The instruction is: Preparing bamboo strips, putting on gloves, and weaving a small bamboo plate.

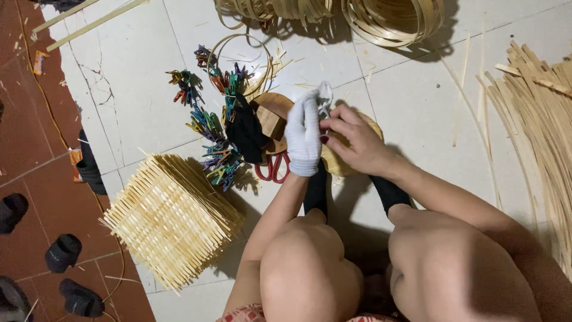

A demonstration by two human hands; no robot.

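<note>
Head view, frame centre | left hand (304, 140) wore white glove (302, 149), fingers extended | right hand (353, 142) pinched glove fingertip | woven bamboo basket (171, 217) lay lower left.

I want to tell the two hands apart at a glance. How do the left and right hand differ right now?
The left hand wears a white knit glove; the right hand is bare, with dark polished nails. The left hand points its fingers away from the body; the right hand reaches across and pinches the glove's fingertip end. Both meet above the red-handled scissors.
</note>
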